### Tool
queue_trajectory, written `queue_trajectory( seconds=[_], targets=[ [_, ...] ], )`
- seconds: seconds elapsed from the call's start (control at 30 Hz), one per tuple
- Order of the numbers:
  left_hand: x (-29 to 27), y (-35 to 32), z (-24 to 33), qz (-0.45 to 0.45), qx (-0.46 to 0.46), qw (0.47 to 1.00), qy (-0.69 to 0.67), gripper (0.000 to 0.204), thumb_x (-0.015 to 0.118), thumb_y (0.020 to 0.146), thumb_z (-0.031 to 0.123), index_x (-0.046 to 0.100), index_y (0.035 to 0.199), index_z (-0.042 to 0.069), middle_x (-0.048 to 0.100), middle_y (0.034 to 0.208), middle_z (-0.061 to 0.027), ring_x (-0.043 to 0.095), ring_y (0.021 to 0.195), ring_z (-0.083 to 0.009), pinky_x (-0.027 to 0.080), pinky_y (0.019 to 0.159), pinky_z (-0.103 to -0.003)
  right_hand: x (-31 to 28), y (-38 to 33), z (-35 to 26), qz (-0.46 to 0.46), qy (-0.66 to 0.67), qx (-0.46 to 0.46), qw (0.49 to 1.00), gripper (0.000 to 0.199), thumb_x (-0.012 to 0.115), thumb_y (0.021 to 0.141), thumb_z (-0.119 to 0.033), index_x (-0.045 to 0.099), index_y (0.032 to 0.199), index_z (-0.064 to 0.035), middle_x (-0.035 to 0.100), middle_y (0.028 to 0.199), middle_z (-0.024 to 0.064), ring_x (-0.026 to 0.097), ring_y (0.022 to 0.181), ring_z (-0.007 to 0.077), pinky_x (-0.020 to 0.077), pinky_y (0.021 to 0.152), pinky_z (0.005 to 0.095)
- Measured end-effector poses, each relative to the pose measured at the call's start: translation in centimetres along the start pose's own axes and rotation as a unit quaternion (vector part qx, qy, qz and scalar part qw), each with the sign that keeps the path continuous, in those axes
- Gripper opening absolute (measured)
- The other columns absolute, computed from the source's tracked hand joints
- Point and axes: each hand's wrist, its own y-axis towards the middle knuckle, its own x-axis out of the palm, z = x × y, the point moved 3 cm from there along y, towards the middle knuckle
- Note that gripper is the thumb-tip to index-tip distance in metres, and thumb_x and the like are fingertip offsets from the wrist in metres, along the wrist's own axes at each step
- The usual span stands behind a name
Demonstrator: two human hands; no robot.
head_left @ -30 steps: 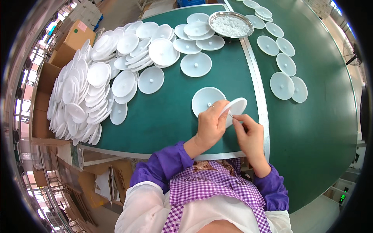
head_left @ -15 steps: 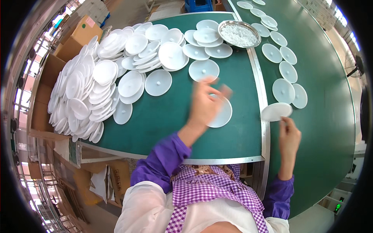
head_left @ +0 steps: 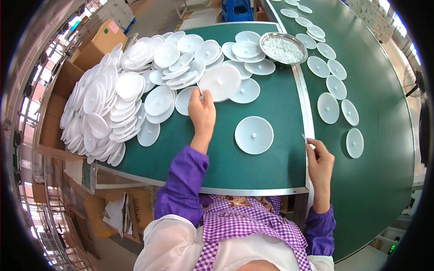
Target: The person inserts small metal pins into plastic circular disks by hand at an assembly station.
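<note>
My left hand (head_left: 202, 113) pinches the lower rim of a white disc (head_left: 220, 83) with a small knob at its centre. That disc is raised and tilted over other discs at the edge of the pile (head_left: 129, 86). A single white disc (head_left: 254, 135) lies knob up on the green table, between my two hands. My right hand (head_left: 321, 162) is at the metal strip between table and green belt. Its thumb and forefinger are closed on a small whitish thing, too small to name.
A round metal dish (head_left: 284, 48) of small white pieces sits at the table's far right corner. Several discs (head_left: 328, 107) lie in a line along the green belt (head_left: 375, 189). A cardboard box (head_left: 56, 108) stands at the left, behind the pile.
My left hand has moved left from the single disc and now holds another one up. The disc my right hand held is no longer in it; one more lies on the belt.
</note>
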Motion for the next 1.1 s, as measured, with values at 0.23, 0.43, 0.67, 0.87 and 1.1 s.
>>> queue_trajectory(
  seconds=[0.23, 0.43, 0.67, 0.87, 1.1],
  targets=[
    [-0.2, -8.2, 5.5, -0.085, -0.011, 0.982, -0.169, 0.015, 0.054, 0.099, 0.012, 0.049, 0.09, 0.001, 0.05, 0.074, -0.0021, 0.043, 0.065, -0.0077, 0.039, 0.057, -0.027, 3.1, -0.8, -4.2, -0.095, 0.072, -0.037, 0.992, 0.018, 0.066, 0.089, -0.008, 0.068, 0.106, -0.0032, 0.05, 0.055, 0.0037, 0.043, 0.05, 0.0064, 0.0342, 0.047, 0.0247],
    [-0.1, -9.7, 8.3, -0.211, -0.026, 0.969, -0.129, 0.022, 0.047, 0.102, 0.013, 0.056, 0.116, -0.002, 0.064, 0.103, -0.0071, 0.058, 0.091, -0.0094, 0.048, 0.08, -0.024, 4.0, -0.5, -5.7, -0.123, 0.111, -0.042, 0.985, 0.019, 0.067, 0.088, -0.01, 0.068, 0.106, -0.0037, 0.061, 0.064, 0.0088, 0.051, 0.05, 0.0124, 0.0402, 0.049, 0.0273],
    [0.0, -10.5, 9.7, -0.241, -0.007, 0.963, -0.121, 0.024, 0.045, 0.103, 0.014, 0.056, 0.115, -0.003, 0.064, 0.102, -0.0075, 0.059, 0.089, -0.0097, 0.049, 0.078, -0.025, 4.1, -0.4, -6.0, -0.132, 0.092, -0.057, 0.985, 0.018, 0.066, 0.088, -0.013, 0.069, 0.104, -0.0044, 0.064, 0.067, 0.0118, 0.056, 0.05, 0.0176, 0.0432, 0.05, 0.0298],
    [0.5, -11.0, 11.2, -0.308, 0.089, 0.946, -0.044, 0.019, 0.05, 0.099, 0.012, 0.057, 0.114, 0.004, 0.067, 0.089, -0.0162, 0.068, 0.071, -0.0275, 0.052, 0.063, -0.035, 4.1, -0.7, -5.9, -0.105, 0.034, -0.094, 0.989, 0.012, 0.065, 0.087, -0.012, 0.068, 0.096, -0.0056, 0.065, 0.07, 0.0146, 0.062, 0.055, 0.0289, 0.0476, 0.053, 0.0366],
    [4.2, -13.2, 11.2, -0.367, 0.109, 0.918, -0.103, 0.025, 0.056, 0.098, 0.018, 0.056, 0.117, 0.002, 0.069, 0.092, -0.0137, 0.068, 0.071, -0.0187, 0.052, 0.063, -0.03, 2.0, -1.1, -2.7, -0.076, -0.089, -0.046, 0.992, 0.009, 0.065, 0.086, -0.014, 0.065, 0.091, -0.0073, 0.066, 0.072, 0.0145, 0.066, 0.062, 0.0306, 0.0506, 0.056, 0.0387]
  ],
)
